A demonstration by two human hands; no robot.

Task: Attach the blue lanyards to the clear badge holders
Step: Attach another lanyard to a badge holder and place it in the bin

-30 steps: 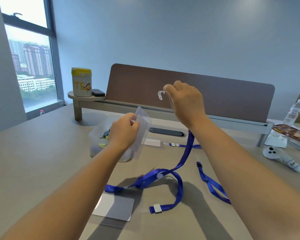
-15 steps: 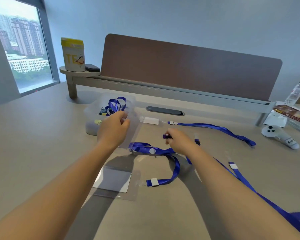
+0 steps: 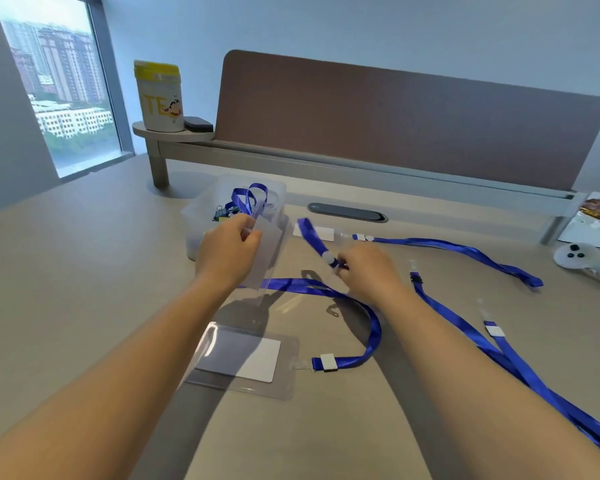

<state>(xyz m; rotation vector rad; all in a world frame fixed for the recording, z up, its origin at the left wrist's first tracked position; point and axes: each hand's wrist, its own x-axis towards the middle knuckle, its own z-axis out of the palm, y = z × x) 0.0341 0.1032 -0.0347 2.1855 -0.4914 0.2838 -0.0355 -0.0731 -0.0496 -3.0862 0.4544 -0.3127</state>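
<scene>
My left hand [image 3: 227,252] grips a clear badge holder [image 3: 269,252] above the desk, in front of a translucent bin. My right hand [image 3: 368,268] pinches the end of a blue lanyard [image 3: 371,332]; that end, with its white slider, sticks up to the left of my fingers. The strap loops across the desk to a white clip touching a second clear badge holder [image 3: 246,362], which lies flat with a white card inside. Two more blue lanyards lie to the right, one [image 3: 454,245] farther back and one [image 3: 499,351] trailing toward the lower right corner.
The translucent bin [image 3: 278,190] holds another blue lanyard and small clips. A brown desk divider [image 3: 413,116] runs along the back, with a yellow-lidded canister [image 3: 158,95] on its shelf. A white controller [image 3: 586,259] and packets lie at far right. A white card [image 3: 326,233] lies by the cable slot.
My right hand has come down from head height to the desk and now pinches the lanyard end, lifting it. My left hand with the holder has dropped lower. The view has tilted down.
</scene>
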